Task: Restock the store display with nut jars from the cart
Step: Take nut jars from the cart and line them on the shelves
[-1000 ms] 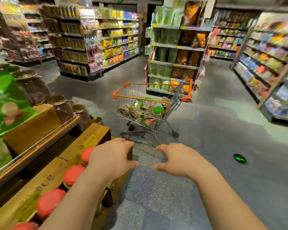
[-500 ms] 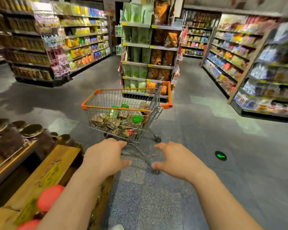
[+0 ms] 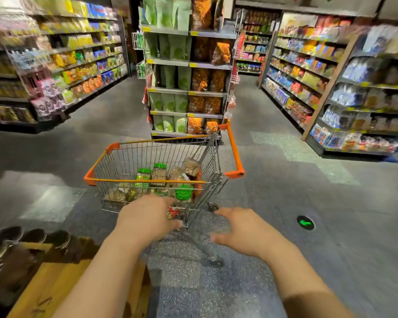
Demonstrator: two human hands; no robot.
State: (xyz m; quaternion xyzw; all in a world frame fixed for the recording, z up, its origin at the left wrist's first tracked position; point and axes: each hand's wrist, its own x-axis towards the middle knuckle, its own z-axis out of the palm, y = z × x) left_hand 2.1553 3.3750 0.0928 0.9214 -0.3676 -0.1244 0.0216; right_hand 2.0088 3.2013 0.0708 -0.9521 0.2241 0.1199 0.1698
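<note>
Orange-trimmed wire cart [image 3: 161, 180] stands mid-aisle, just ahead of both hands, its long axis running from near left to far right, handle at the far-right end. Jars [image 3: 158, 174] lie heaped in the basket — green lids, brown nuts showing through, some upright, some tipped. Left hand [image 3: 147, 218] reaches forward, fingers spread wide and empty, at the cart's near wall; whether it touches the wire I cannot tell. Right hand [image 3: 244, 232] is also open and empty, lower and to the right, beside the cart's near corner and clear of it.

Display [image 3: 55, 283] — wooden, with dark-lidded jars blurred along its far edge — sits at near left, beside the left arm.

Judgement: fetch step, nothing picked yet. Jars lie forward and slightly left of centre; left hand is nearer, and must go over the rim and down.
</note>
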